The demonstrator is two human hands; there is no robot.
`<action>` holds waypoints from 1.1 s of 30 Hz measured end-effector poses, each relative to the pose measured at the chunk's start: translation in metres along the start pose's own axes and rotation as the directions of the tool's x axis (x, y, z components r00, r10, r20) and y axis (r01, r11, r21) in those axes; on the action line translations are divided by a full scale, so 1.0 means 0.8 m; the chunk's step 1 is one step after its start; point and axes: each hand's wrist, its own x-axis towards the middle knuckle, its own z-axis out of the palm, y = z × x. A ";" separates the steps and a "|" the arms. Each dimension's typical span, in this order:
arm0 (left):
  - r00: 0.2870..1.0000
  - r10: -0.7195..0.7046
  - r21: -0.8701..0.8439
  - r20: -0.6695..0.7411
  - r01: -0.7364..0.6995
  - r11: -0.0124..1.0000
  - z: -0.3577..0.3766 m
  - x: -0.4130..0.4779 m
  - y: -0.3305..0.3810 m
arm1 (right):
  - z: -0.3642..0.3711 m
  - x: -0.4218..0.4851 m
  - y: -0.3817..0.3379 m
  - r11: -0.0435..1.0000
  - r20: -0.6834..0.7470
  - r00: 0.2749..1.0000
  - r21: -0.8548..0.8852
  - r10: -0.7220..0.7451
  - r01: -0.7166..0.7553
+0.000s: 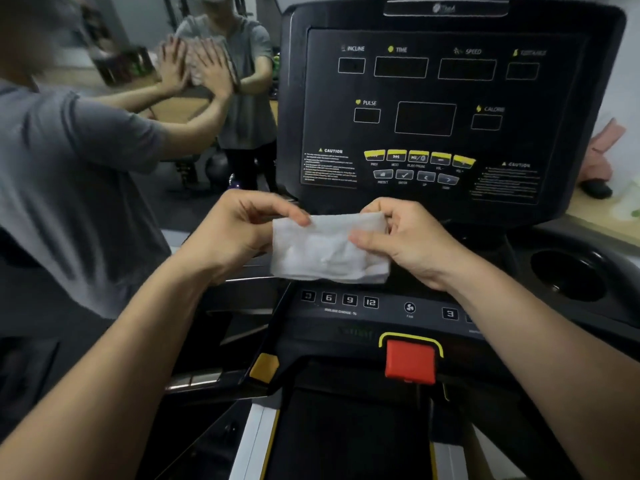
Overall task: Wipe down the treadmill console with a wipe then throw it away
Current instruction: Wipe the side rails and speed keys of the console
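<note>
Treadmill console (446, 88) labelled INCLINE, TIME, SPEED, PULSE rises behind left hand (239, 230) and right hand (412, 240), grips pinching the wipe (322, 252).

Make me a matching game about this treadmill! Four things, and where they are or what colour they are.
1 wipe
2 stop button
3 cup holder
4 fan button

A red
B pinched by the left hand and the right hand
C between the number keys
D round black hollow on the right

Pairs: 1-B, 2-A, 3-D, 4-C
</note>
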 end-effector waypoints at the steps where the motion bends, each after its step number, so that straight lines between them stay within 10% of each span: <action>1: 1.000 -0.018 0.010 -0.007 0.018 1.000 -0.003 -0.003 -0.002 | 0.004 0.002 -0.001 0.999 -0.036 0.999 -0.038 -0.018 0.017; 7: 0.981 -0.176 -0.273 -0.078 0.149 0.950 -0.004 -0.038 -0.008 | 0.029 -0.004 0.000 0.981 -0.127 0.985 -0.167 -0.121 0.099; 9: 0.974 -0.092 0.109 -0.208 0.116 0.987 -0.002 -0.044 -0.035 | 0.036 -0.005 0.014 0.922 -0.112 0.986 -0.380 -0.121 0.070; 12: 0.988 0.063 0.709 -0.138 0.054 0.703 0.016 -0.066 -0.078 | 0.041 -0.013 0.044 0.669 -0.077 0.997 -0.742 -0.014 -0.047; 14: 0.987 0.121 0.818 -0.106 0.018 0.575 0.046 -0.084 -0.096 | 0.049 -0.023 0.057 0.516 -0.040 0.989 -0.856 -0.144 0.040; 16: 0.997 0.051 0.847 -0.054 0.019 0.531 0.077 -0.097 -0.105 | 0.066 -0.031 0.062 0.496 0.098 0.960 -0.840 -0.264 0.222; 20: 0.986 -0.168 0.816 0.004 0.094 0.571 0.093 -0.109 -0.106 | 0.097 -0.047 0.074 0.361 0.360 0.931 -0.862 -0.056 0.356; 33: 0.957 -0.246 0.701 -0.155 0.282 0.655 0.077 -0.078 -0.096 | 0.107 -0.051 0.080 0.171 0.367 0.930 -0.917 0.005 0.360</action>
